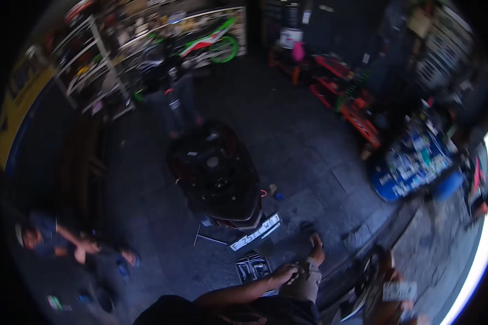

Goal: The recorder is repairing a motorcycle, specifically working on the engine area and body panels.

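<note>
My left hand (283, 274) is closed in front of my body, beside beige shorts (309, 281); blur hides what, if anything, its fingers hold. My right hand cannot be made out. Just beyond my left forearm sits a tray of metal tools (253, 266) on the dark floor. A white licence plate (255, 232) with dark characters lies slantwise at the near end of a dark, glossy motorbike (218, 173). Left of the plate is a thin metal rod (211, 239).
A person (54, 238) sits low at the left; another (181, 103) stands beyond the motorbike. Shelving (100, 59) and a green-wheeled motorbike (211, 46) line the back. Red-orange racks (341, 92) and a sticker-covered blue surface (412, 168) stand right. A blurred pale rectangular object (399, 291) is at lower right.
</note>
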Demonstrator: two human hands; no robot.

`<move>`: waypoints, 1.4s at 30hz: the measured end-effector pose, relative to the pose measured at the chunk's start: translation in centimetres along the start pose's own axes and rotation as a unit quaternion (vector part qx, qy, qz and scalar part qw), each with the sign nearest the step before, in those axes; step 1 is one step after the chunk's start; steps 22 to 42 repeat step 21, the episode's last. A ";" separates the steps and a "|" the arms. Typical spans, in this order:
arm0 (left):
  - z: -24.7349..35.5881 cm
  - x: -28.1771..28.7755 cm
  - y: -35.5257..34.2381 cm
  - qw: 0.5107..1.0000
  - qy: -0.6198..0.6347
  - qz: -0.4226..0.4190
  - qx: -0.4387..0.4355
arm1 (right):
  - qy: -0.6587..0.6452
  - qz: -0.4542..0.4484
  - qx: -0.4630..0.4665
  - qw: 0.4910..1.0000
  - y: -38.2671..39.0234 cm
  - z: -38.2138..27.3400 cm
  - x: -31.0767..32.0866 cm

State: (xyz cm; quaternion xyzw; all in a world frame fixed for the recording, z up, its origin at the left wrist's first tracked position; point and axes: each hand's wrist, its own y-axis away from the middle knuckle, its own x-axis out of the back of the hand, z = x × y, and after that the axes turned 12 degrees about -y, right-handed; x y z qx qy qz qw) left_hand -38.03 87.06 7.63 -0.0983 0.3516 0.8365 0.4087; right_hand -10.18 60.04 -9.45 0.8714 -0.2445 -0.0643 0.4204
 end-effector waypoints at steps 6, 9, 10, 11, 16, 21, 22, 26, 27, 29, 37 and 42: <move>6.7 -1.0 -15.7 0.948 -0.177 0.237 -0.120 | 0.292 -0.072 0.091 0.949 -26.1 -22.3 9.2; 7.1 -1.5 -15.4 0.926 -0.257 0.269 -0.055 | 0.596 0.025 0.377 0.709 -33.8 -36.4 17.4; 6.7 -1.1 -14.6 0.919 -0.296 0.259 0.003 | 0.543 0.095 0.444 0.706 -35.9 -43.1 19.0; 5.9 -0.3 -13.8 0.913 -0.307 0.269 0.019 | 0.326 0.103 0.426 0.838 -38.1 -50.9 19.3; -0.3 5.5 -4.9 0.854 -0.268 0.416 0.159 | 0.042 0.089 0.331 0.938 -34.9 -70.6 8.6; -6.2 10.9 8.0 0.831 0.010 0.524 0.185 | -0.014 -0.202 0.359 0.911 -29.0 -60.4 -3.8; -6.2 10.9 8.0 0.831 0.010 0.524 0.185 | -0.014 -0.202 0.359 0.911 -29.0 -60.4 -3.8; -6.2 10.9 8.0 0.831 0.010 0.524 0.185 | -0.014 -0.202 0.359 0.911 -29.0 -60.4 -3.8; -6.2 10.9 8.0 0.831 0.010 0.524 0.185 | -0.014 -0.202 0.359 0.911 -29.0 -60.4 -3.8; -6.2 10.9 8.0 0.831 0.010 0.524 0.185 | -0.014 -0.202 0.359 0.911 -29.0 -60.4 -3.8; -6.2 10.9 8.0 0.831 0.010 0.524 0.185 | -0.014 -0.202 0.359 0.911 -29.0 -60.4 -3.8; -6.2 10.9 8.0 0.831 0.010 0.524 0.185 | -0.014 -0.202 0.359 0.911 -29.0 -60.4 -3.8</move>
